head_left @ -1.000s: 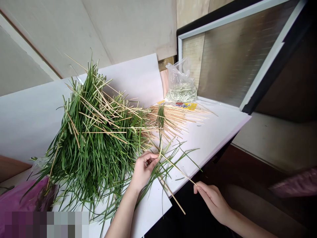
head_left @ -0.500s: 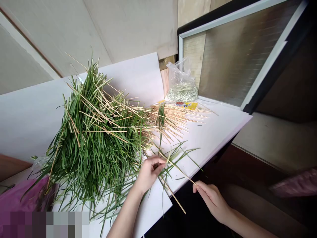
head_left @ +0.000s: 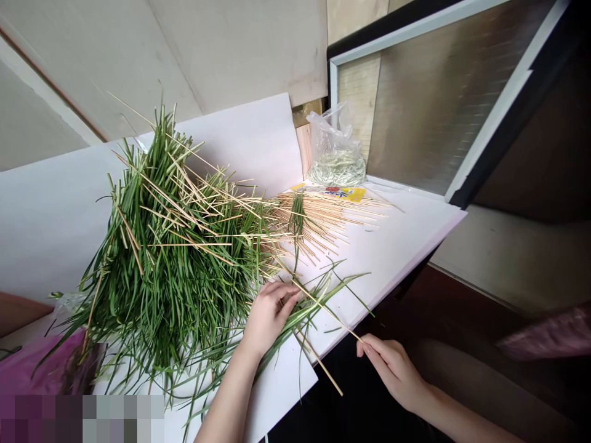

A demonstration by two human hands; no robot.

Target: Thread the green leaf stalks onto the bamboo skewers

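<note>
Between the thumb and fingers of my right hand [head_left: 392,369] is the near end of a thin bamboo skewer [head_left: 330,312], which slants away up and left over the table edge. My left hand [head_left: 270,317] is closed in a pinch on a few green chives [head_left: 318,294], beside the skewer's far part; its fingertips are partly hidden. The chives cross under the skewer. To the left lies a big heap of chives [head_left: 184,301], with loose skewers [head_left: 191,237] strewn over it.
Behind, many skewers [head_left: 323,224] lie fanned out, some threaded with chives. A clear plastic bag [head_left: 337,163] of pale green pieces stands near the framed glass panel [head_left: 415,104]. Another skewer [head_left: 325,366] juts over the white table's front edge. A purple bag [head_left: 37,366] sits at left.
My left hand has moved slightly left and down, with chives now lying beneath its fingers and across under the skewer. My right hand still holds the skewer, almost unmoved.
</note>
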